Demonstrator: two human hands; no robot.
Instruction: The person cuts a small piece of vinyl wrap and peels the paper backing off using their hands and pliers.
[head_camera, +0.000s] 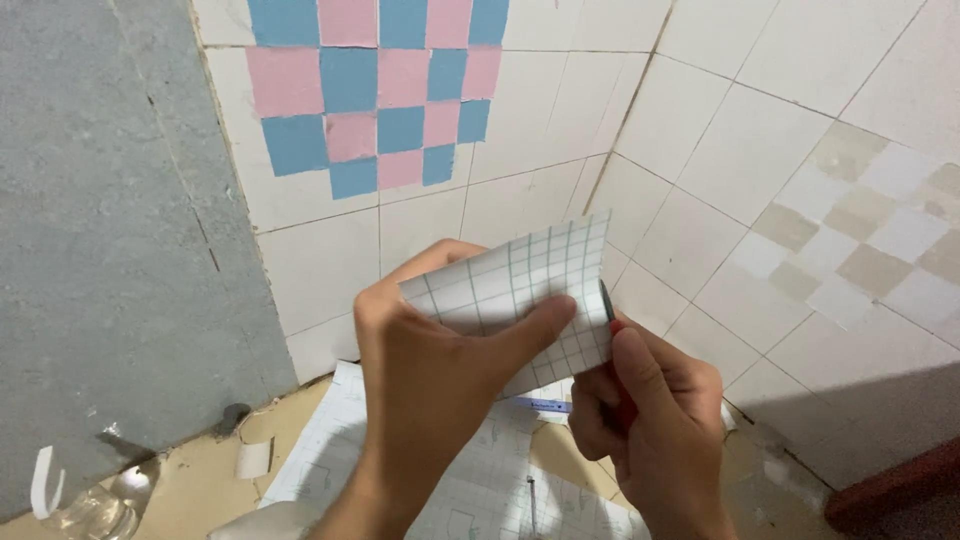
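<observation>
My left hand (435, 370) holds a small white sheet with a green grid (520, 285), thumb across its front and fingers behind it. My right hand (655, 415) is closed around a red-handled cutting tool (612, 318) whose dark blade tip rests at the sheet's right edge. Both hands are raised in front of a corner of white tiled walls (700, 150). Most of the tool's handle is hidden inside the fist.
Pink and blue squares (375, 90) form a checker patch on the left wall; beige and white squares (880, 230) cover the right wall. Gridded backing sheets (470, 500) lie on the floor below. A grey wall panel (100, 230) stands left, with a clear bottle (95, 510) at its foot.
</observation>
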